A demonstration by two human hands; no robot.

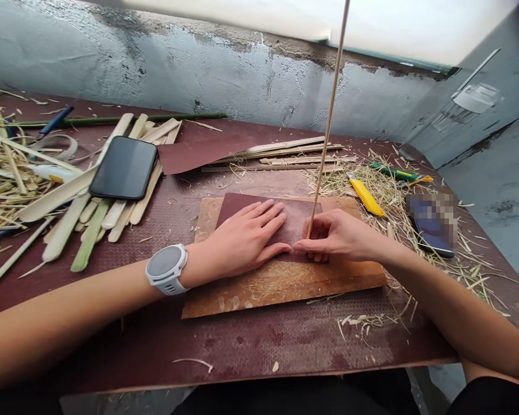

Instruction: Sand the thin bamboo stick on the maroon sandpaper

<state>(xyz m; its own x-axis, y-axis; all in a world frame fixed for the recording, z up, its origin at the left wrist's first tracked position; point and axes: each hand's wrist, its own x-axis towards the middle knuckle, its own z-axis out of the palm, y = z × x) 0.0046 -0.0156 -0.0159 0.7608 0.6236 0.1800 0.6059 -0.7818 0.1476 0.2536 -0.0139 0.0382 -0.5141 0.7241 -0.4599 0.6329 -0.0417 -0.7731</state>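
My left hand (246, 239) lies flat with its fingers spread on a dark red sheet (233, 208), which rests on a brown wooden board (259, 294). A grey-white watch (167, 268) is on that wrist. Right of it, my right hand (322, 236) pinches a long thin stick (328, 124) near its lower end. The stick stands nearly upright and runs out of the top of the view. Its lower tip is hidden by my fingers, close to the sheet. The two thumbs are close together.
Bamboo strips (64, 230) lie at the left under a black phone (123, 168). Behind the board are another reddish sheet (194, 155) and thin strips (285, 148). Shavings (389, 202), a yellow cutter (366, 196), a green cutter (395, 172) and a second phone (430, 225) are at the right.
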